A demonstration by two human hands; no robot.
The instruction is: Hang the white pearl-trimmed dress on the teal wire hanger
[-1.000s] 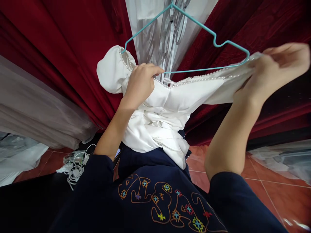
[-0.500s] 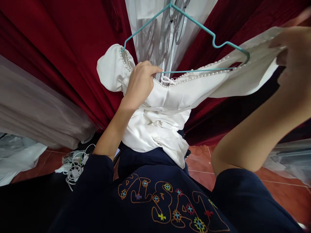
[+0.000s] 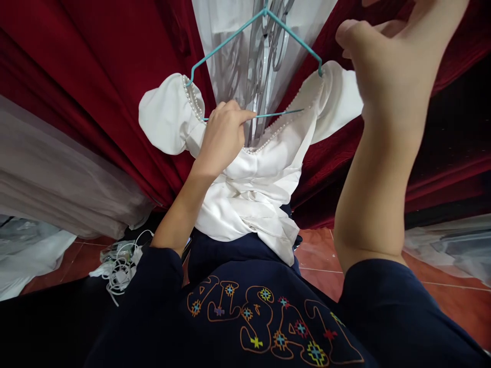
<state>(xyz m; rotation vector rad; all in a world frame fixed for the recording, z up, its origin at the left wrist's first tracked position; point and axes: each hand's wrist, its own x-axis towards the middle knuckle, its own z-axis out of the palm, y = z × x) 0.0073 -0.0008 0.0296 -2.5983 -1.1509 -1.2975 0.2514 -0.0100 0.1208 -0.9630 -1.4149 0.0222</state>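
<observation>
A white dress (image 3: 245, 199) with puffed sleeves and a pearl-edged neckline hangs on a thin teal hanger (image 3: 264, 11) in front of me. Its lower part is bunched over my lap. My left hand (image 3: 223, 134) is closed round the hanger's bottom bar at the neckline, with the thumb along the bar. Both hanger ends sit inside the sleeves, the left puffed sleeve (image 3: 163, 115) and the right sleeve (image 3: 339, 99). Up at the right, my right hand (image 3: 395, 56) is off the dress, fingers apart and partly cut by the frame edge.
Dark red curtains (image 3: 115, 92) hang on both sides, with white cloth and grey metal scrollwork (image 3: 264, 61) between them. A tangle of white cables (image 3: 119, 276) lies at lower left on a black surface. Pale sheer fabric (image 3: 69, 168) drapes at left above the red tiled floor (image 3: 320, 255).
My right hand has let go of the right sleeve and moved up and left. The right hanger end is now tucked in that sleeve, which has drawn inward. My left hand stays on the bar.
</observation>
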